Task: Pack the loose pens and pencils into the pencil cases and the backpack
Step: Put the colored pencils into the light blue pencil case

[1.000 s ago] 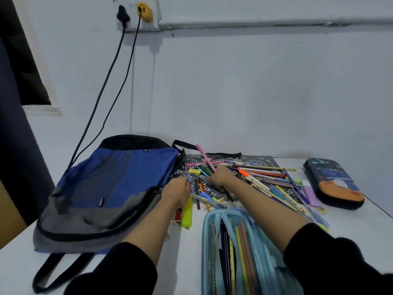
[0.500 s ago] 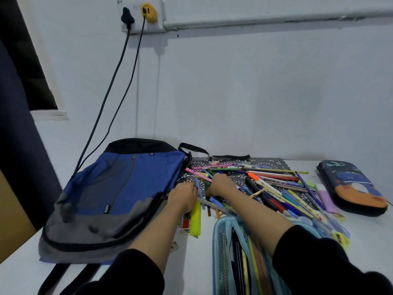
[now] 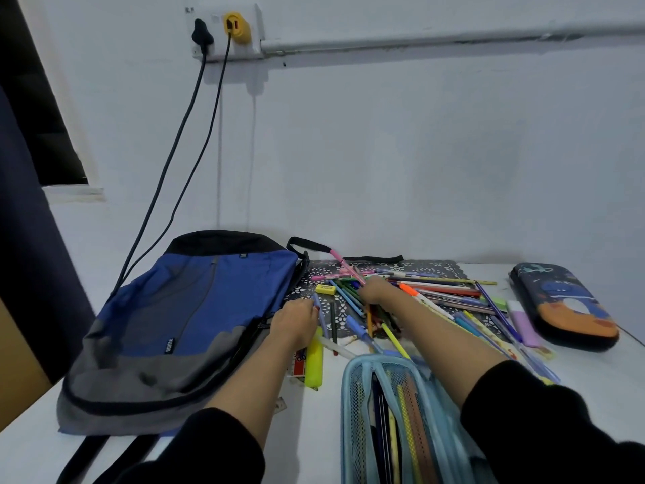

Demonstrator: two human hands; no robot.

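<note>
Head view, multicoloured pens (image 3: 440,291) heaped crisscross, mesh case (image 3: 347,396) unzipped

Both forearms reach forward. The left hand (image 3: 295,319) curls knuckles-up; the right hand (image 3: 375,289), at its 2 o'clock, closes its grip on pens (image 3: 343,265).

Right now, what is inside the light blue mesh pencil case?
Inside the pencil case, pens and pencils lie lengthwise: dark, yellow, orange-brown. The right sleeve hides its right side; the frame cuts off its near end.
</note>
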